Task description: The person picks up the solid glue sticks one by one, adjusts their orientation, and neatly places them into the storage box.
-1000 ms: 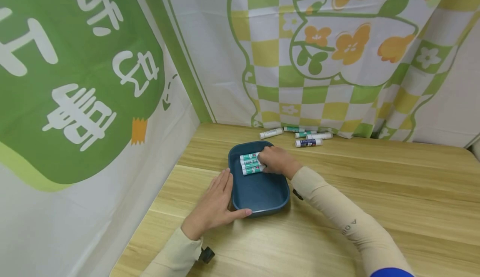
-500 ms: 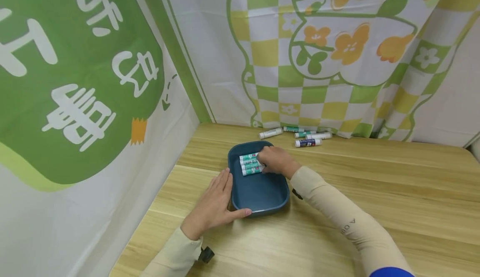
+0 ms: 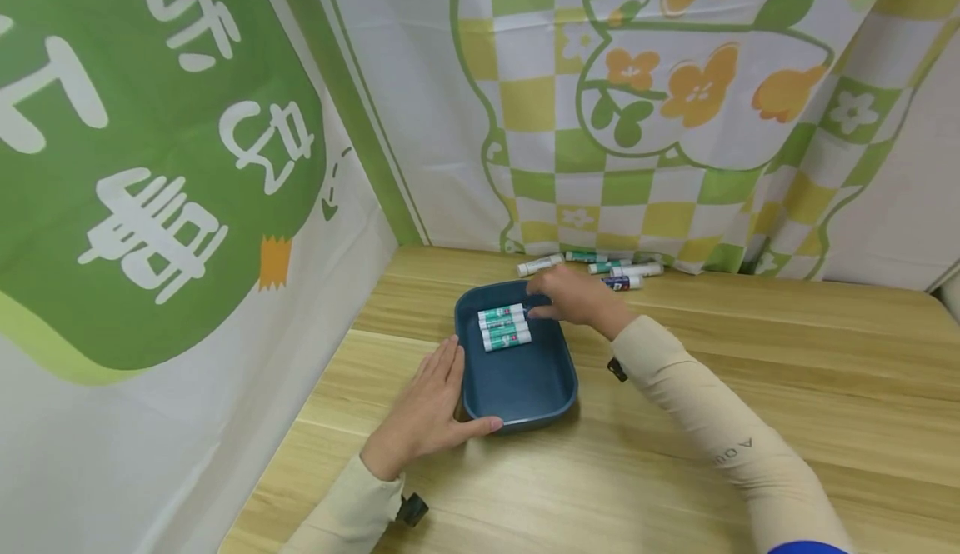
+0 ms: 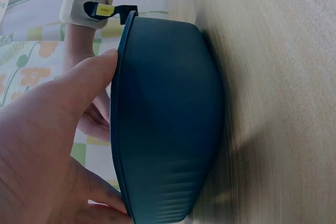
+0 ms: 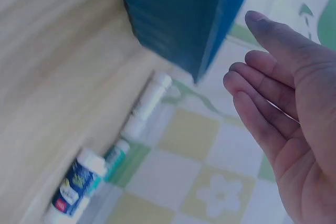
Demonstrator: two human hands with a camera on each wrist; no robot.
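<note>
A dark blue rectangular tray point(image 3: 521, 391) stands on the table. Inside, near its far left part, several green-and-white glue sticks point(image 3: 506, 327) lie side by side in a stack or row. My left hand point(image 3: 423, 412) rests against the tray's near left corner, fingers stretched along the left rim and thumb on the front rim. Above the far right rim hovers my right hand point(image 3: 577, 297), holding nothing; the right wrist view shows its fingers point(image 5: 262, 106) loosely bent and the thumb apart. A navy-labelled glue stick point(image 5: 76, 182), partly hidden by that hand in the head view, lies beyond the tray.
Along the back of the table lie a white glue stick point(image 3: 540, 265), a green one point(image 3: 587, 257) and others point(image 3: 637, 271) close against the patterned curtain point(image 3: 630, 179). Another printed cloth point(image 3: 172, 204) hangs on the left. The wooden tabletop point(image 3: 750, 354) extends right.
My right hand has let go of the glue sticks in the tray and moved up and right over the rim, uncovering their right ends. The left hand and tray have stayed put.
</note>
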